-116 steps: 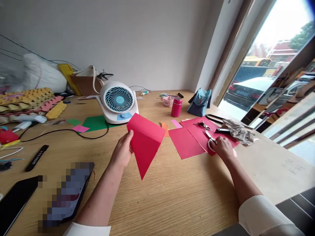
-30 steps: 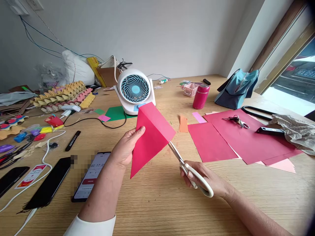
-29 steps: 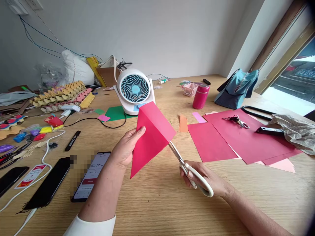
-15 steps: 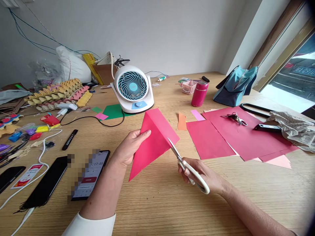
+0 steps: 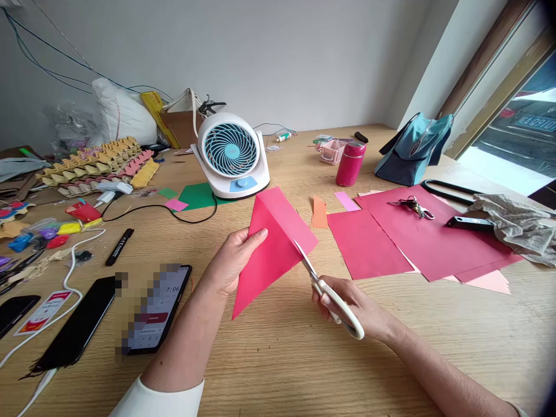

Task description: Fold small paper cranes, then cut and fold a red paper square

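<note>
A folded sheet of red paper point(image 5: 270, 255) is pinched in my left hand point(image 5: 232, 258), thumb on top, held above the wooden table. Its fold runs down toward the right, and one pointed corner hangs low on the left. My right hand point(image 5: 347, 304) grips white-handled scissors point(image 5: 345, 310), fingers in the loops. The blades lie at the paper's right side, along the lower edge of the folded flap. Whether they have cut into it I cannot tell. Flat red sheets point(image 5: 369, 243) lie on the table to the right of the scissors.
A white fan point(image 5: 232, 153) stands behind the paper. Phones point(image 5: 80, 321) and a black marker point(image 5: 119, 247) lie at left, near egg cartons point(image 5: 91, 165). Keys point(image 5: 412, 205) rest on red sheets; a pink flask point(image 5: 351, 164) and blue bag point(image 5: 412, 150) stand behind.
The view has shifted slightly. The scissors' tip sits a little farther up and left against the paper. Both hands keep their hold.
</note>
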Demonstrator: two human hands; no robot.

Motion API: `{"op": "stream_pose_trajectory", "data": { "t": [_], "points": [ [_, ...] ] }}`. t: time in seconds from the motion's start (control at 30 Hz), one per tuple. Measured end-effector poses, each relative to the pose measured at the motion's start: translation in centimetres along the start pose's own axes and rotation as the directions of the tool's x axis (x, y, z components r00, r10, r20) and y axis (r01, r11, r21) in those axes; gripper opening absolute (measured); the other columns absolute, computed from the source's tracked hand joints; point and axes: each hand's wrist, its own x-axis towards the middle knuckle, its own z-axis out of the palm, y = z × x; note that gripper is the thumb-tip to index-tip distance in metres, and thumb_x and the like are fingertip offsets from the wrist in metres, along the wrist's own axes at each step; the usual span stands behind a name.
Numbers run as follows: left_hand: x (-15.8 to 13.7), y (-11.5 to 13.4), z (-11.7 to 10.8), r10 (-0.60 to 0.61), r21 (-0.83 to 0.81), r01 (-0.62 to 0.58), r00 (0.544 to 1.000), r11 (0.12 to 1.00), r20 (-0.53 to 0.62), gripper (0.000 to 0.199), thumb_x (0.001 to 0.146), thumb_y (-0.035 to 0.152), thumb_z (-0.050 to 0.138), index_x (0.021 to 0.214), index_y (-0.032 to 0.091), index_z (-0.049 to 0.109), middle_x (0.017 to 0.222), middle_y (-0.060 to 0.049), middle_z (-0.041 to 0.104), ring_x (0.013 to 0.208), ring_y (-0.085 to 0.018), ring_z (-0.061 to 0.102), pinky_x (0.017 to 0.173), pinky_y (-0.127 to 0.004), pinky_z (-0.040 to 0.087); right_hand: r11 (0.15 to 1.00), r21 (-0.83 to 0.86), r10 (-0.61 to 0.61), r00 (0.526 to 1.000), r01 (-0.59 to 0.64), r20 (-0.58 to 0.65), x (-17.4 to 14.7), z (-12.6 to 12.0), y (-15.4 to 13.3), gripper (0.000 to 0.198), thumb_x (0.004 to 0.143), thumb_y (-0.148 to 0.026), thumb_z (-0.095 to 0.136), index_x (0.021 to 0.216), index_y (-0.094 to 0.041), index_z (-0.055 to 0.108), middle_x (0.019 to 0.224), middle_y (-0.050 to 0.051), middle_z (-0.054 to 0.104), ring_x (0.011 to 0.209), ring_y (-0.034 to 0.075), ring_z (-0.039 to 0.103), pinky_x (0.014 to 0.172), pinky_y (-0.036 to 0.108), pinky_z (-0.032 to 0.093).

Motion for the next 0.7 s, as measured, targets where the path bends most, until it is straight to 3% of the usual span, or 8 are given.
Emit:
{"op": "stream_pose_trajectory", "data": {
  "t": [0.7],
  "points": [
    [-0.52, 0.53, 0.37, 0.013, 0.054, -0.013, 1.0, 0.998, 0.01, 0.044, 0.064, 0.035, 0.088, 0.1, 0.015, 0.071, 0.092, -0.009, 0.078, 0.074, -0.023, 0.071, 0.066, -0.031, 0.054, 0.999, 0.052, 0.015, 1.0, -0.014, -0.021, -0.08, 0.16, -0.15, 0.048, 0.089, -0.066, 0.055, 0.085, -0.018, 0.053, 0.068, -0.002, 0.049, 0.062, 0.012, 0.042, 0.058, 0.026, 0.033]
  ]
}}
